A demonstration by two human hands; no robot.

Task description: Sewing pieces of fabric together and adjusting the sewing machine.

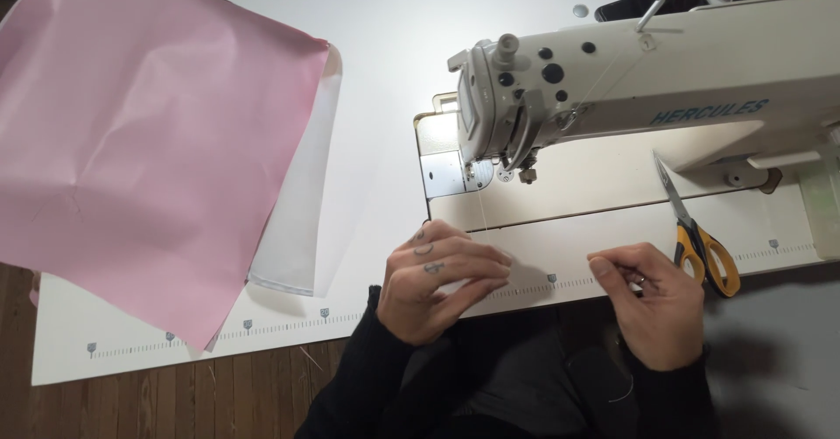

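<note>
Thread [483, 205] is the work in hand as I read it; a thin pale strand drops from the needle area of the white industrial sewing machine [612, 80] toward the front edge of the white table [385, 45], and both hands sit just below that machine head. My left hand [437, 277] lies palm down in front of the needle, fingers curled together with the tips drawn in near where the strand ends; I judge it is pinching the thread, though the strand is too fine to be certain of contact. My right hand [652, 303] rests further along the table edge, to the right of the needle, its fingers bent inward toward the thumb as if nipping something small; whether it holds the strand's other end I cannot tell. Yellow-handled scissors [696, 229] lie flat on the machine bed just beside the right hand, blades pointing toward the machine arm, untouched. Pink fabric [149, 133] with a white layer [302, 203] under it lies well to the left of the machine, spread out and overhanging the table's front edge; nothing sits under the presser foot. So my judgement: the machine is at the threading stage, the cloth is laid ready but not yet fed in, and no seam shows on it from here; stitching is all left to do.
</note>
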